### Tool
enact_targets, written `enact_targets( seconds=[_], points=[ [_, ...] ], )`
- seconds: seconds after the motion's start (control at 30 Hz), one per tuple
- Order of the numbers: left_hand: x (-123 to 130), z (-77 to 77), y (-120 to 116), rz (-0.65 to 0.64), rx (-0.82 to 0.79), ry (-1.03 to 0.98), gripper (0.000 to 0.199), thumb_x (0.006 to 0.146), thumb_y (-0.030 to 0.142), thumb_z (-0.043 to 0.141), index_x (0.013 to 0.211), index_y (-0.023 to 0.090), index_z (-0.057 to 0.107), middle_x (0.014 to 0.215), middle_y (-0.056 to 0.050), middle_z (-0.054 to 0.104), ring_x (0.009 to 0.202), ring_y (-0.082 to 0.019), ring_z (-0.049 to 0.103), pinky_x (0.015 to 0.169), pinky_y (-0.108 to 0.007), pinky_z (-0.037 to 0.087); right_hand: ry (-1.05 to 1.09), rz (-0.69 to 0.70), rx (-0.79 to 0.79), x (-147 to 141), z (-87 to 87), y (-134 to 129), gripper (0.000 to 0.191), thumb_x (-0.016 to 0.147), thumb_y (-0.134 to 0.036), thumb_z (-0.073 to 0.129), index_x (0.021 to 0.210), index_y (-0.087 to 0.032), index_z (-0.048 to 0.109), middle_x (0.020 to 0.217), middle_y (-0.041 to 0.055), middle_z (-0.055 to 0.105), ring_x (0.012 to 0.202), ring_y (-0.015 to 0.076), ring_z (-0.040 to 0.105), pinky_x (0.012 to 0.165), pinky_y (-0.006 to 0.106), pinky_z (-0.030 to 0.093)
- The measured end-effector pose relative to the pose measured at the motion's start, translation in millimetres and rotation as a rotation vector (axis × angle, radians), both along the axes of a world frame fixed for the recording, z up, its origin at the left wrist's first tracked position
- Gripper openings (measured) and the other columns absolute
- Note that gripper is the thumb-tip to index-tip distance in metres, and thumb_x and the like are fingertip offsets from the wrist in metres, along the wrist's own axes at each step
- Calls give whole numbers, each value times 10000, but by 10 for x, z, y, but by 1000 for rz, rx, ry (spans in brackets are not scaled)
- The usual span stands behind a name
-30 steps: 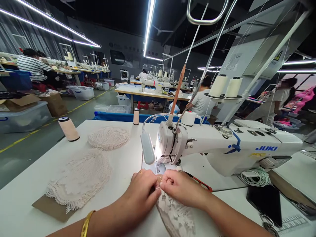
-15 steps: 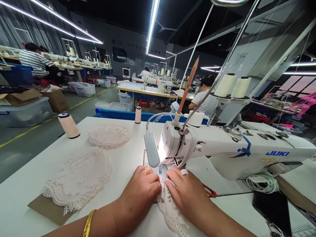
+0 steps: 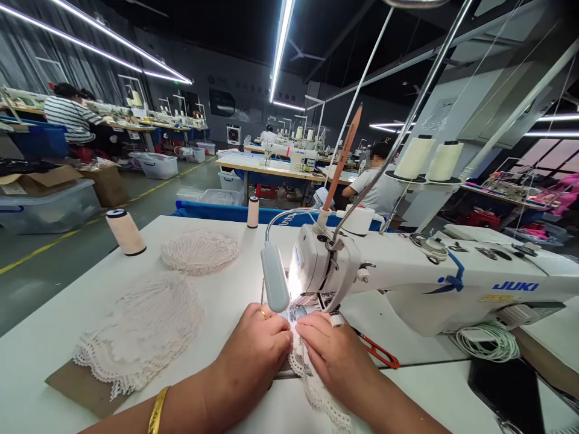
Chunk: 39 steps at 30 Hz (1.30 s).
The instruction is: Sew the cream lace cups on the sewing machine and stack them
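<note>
A strip of white lace point(image 3: 316, 392) runs from the needle area of a white sewing machine point(image 3: 389, 259) toward me, between my hands. My left hand point(image 3: 256, 349) has its fingers curled and closed on the lace's left edge, close to the presser foot. Pressed down on the lace from the right is my right hand point(image 3: 337, 352), fingers together, beside the foot. A lit lamp point(image 3: 275, 277) hangs over the fingertips. The needle itself is hidden.
Lace pieces point(image 3: 145, 331) lie at left on brown card point(image 3: 81, 386), with another lace pile point(image 3: 201, 250) behind. Two thread cones point(image 3: 125, 232) stand farther back. Red snips point(image 3: 380, 352) and a black phone-like object point(image 3: 506, 392) lie right. People sit at machines beyond.
My right hand's fingers have drawn closer together and moved slightly left toward my left hand. The lace below them has shifted and folded, with its lower end now visible.
</note>
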<state>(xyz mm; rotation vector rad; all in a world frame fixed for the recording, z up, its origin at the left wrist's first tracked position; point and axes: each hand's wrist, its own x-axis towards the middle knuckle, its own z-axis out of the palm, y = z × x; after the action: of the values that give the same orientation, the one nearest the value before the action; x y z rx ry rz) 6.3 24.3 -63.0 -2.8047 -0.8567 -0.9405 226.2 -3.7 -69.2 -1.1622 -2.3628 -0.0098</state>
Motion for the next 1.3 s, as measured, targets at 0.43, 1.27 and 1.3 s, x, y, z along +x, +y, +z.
enact_targets(
  seconds=[0.43, 1.27, 1.3],
  points=[
    [9, -2, 25, 32, -9, 25, 225, 974, 63, 546, 862, 192, 692, 837, -58, 715, 793, -242, 639, 691, -379, 409, -20, -47, -17, -1, 4, 30, 367, 971, -5, 491, 1147, -246, 705, 1119, 65, 765, 994, 258, 683, 831, 374, 510],
    [33, 115, 132, 13, -508, -103, 114, 871, 126, 630, 866, 194, 721, 927, -29, 700, 734, -175, 605, 653, -285, 449, 289, -72, -51, -11, 98, -34, 176, 1123, -232, 478, 992, -279, 587, 888, -27, 739, 834, 214, 678, 792, 331, 507],
    [38, 113, 137, 14, -512, -106, 111, 879, 125, 634, 863, 193, 720, 931, -31, 703, 747, -177, 612, 663, -286, 454, 299, -75, -54, -20, 101, -35, 180, 1122, -239, 476, 982, -277, 582, 877, -27, 737, 819, 212, 677, 785, 327, 505]
  ],
)
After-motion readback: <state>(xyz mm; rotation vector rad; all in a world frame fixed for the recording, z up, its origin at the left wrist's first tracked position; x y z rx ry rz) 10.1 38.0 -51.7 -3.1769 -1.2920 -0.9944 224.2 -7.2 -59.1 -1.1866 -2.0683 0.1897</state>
